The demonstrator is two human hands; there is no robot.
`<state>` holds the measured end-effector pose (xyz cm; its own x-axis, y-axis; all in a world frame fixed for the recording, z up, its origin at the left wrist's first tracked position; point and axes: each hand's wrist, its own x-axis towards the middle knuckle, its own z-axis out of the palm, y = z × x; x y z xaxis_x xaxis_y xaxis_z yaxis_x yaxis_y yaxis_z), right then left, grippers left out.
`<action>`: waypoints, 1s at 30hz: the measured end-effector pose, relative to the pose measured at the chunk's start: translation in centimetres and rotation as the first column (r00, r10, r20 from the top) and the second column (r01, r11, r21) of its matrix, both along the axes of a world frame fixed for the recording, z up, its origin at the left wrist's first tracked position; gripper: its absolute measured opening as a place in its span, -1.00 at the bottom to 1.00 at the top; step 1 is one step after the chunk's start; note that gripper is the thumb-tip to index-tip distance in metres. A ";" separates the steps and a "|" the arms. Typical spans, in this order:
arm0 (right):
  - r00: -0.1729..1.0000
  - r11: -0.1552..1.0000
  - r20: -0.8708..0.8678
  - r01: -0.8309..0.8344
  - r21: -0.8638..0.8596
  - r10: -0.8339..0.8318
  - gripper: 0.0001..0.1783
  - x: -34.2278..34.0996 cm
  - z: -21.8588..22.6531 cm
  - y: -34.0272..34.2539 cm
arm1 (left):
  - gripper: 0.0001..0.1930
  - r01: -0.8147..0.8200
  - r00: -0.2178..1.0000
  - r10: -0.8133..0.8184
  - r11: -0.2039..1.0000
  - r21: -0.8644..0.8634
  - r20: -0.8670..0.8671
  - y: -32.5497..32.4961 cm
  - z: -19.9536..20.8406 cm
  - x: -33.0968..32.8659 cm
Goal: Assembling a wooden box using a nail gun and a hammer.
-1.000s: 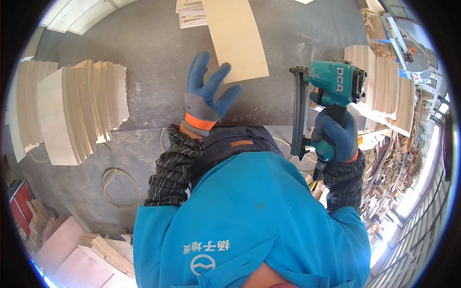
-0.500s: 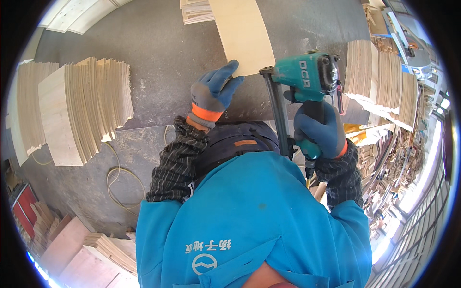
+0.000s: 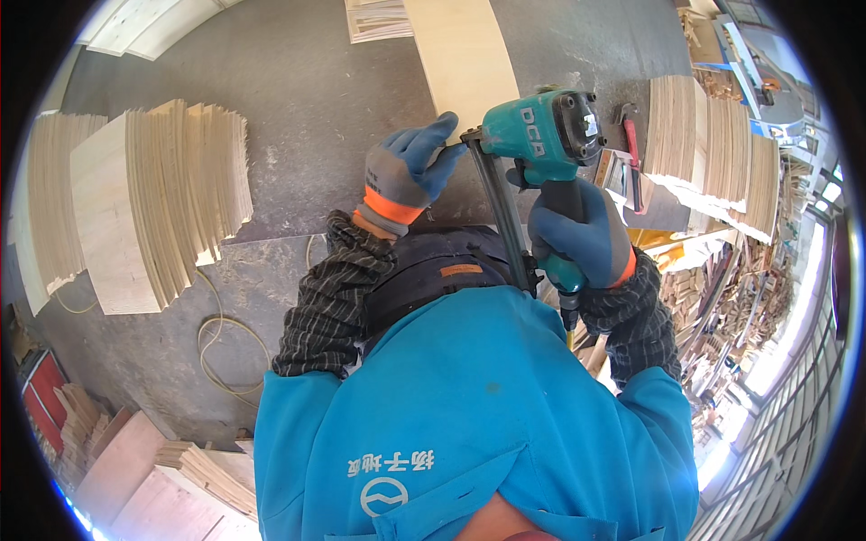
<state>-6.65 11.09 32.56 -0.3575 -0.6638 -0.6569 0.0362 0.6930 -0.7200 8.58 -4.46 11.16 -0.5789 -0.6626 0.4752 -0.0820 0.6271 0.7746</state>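
Observation:
My right hand (image 3: 586, 230), in a blue and grey work glove with an orange cuff, is closed round the handle of a teal nail gun (image 3: 532, 135). Its long dark magazine slants down toward my lap, and its nose sits over the near end of a pale plywood board (image 3: 465, 59). My left hand (image 3: 410, 171), gloved alike, holds that board's near left corner, with the fingers along its edges. The nail gun hides the board's near right corner. Whether the nose touches the wood I cannot tell.
Stacked plywood boards stand at the left (image 3: 171, 189) and at the right (image 3: 708, 149). A smaller stack (image 3: 379, 20) lies at the far side beside the board. A red-handled hammer (image 3: 630, 144) rests by the right stack. A yellowish hose (image 3: 212, 352) coils on the floor at left.
The nail gun has moved left and slightly up with my right hand, over the board's near end. My left hand has shifted slightly right. The hammer has come into clearer view.

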 end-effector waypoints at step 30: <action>0.996 0.999 -0.073 0.048 -0.009 -0.049 -0.66 -0.3 0.0 0.1 | -0.62 -0.045 0.999 0.045 0.999 -0.019 -0.007 -0.1 0.2 -0.1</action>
<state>-6.94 11.16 32.56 -0.4367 -0.6488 -0.6232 0.0165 0.6869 -0.7266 8.45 -4.52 11.41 -0.5459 -0.6783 0.4919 -0.1054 0.6380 0.7628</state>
